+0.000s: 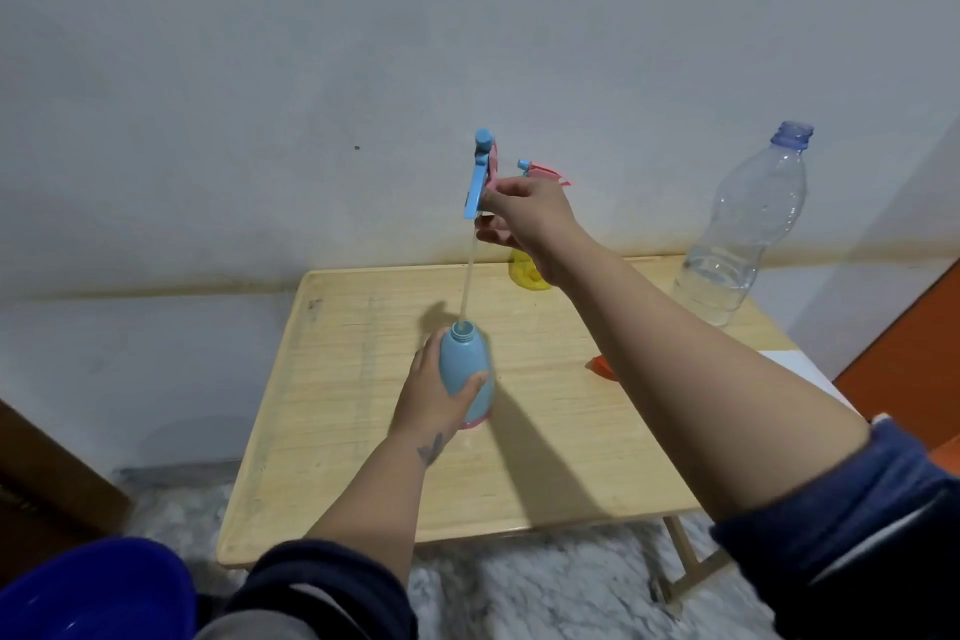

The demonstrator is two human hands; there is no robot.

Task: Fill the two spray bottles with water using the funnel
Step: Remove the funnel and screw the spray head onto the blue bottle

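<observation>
Nearest my view, a dark blue basin curves in at the bottom left corner, and my two dark sleeves frame the lower edge. From there my left hand reaches onto the wooden table and wraps around the blue spray bottle, fingers and thumb closed on its body, holding it upright with its pink base on the tabletop. The bottle's neck is open. A thin dip tube rises out of that neck, its lower end just inside the opening. Above it my right hand is raised over the table and pinches the blue and pink spray head, fingers closed on the part where the tube joins, so the head hangs clear of the bottle. To the right, part of an orange funnel lies on the table, mostly hidden behind my right forearm. Farther back, the second spray bottle, yellow with a pink and blue trigger top, stands near the far edge, largely covered by my right hand and wrist. At the far right corner a clear plastic water bottle stands uncapped with water in its lower part. Behind everything is a pale wall
</observation>
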